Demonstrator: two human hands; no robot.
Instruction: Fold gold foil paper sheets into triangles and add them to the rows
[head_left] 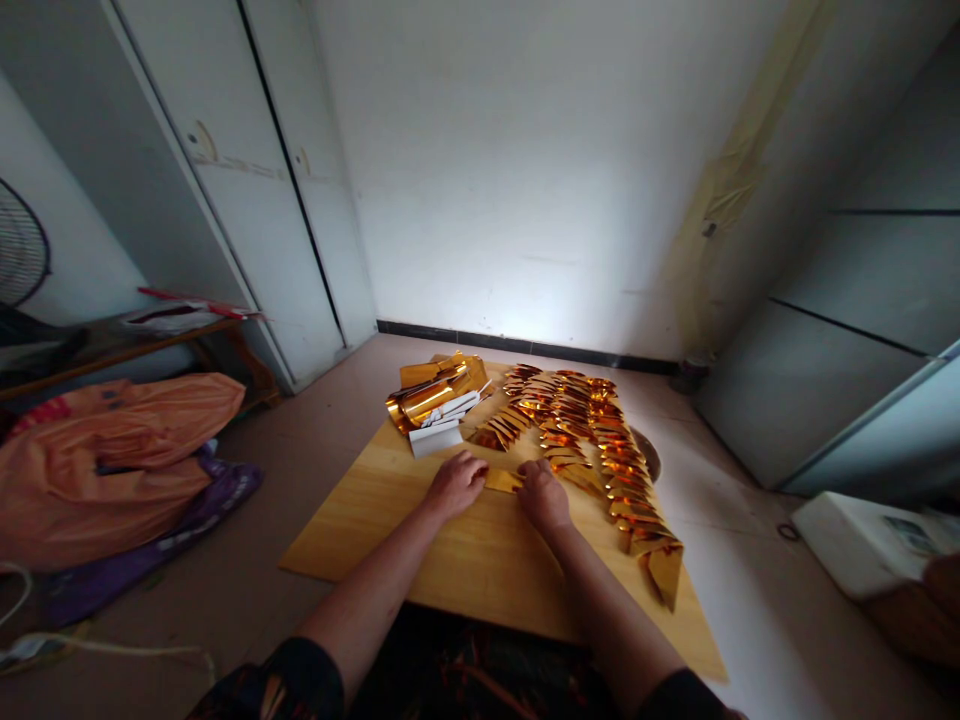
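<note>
My left hand and my right hand are closed on opposite ends of a strip of gold foil paper, low over the wooden board. The strip stretches flat between my fingers; its ends are hidden under them. Beyond my right hand lie rows of folded gold foil pieces, overlapping one another down the board's right side. Past my left hand rests a pile of loose gold foil sheets, with white-backed pieces at its near edge.
The wooden board has its near edge at my lap. On the floor at left are an orange bag and a purple bag. A white box stands at right. White cabinets and a wall lie beyond.
</note>
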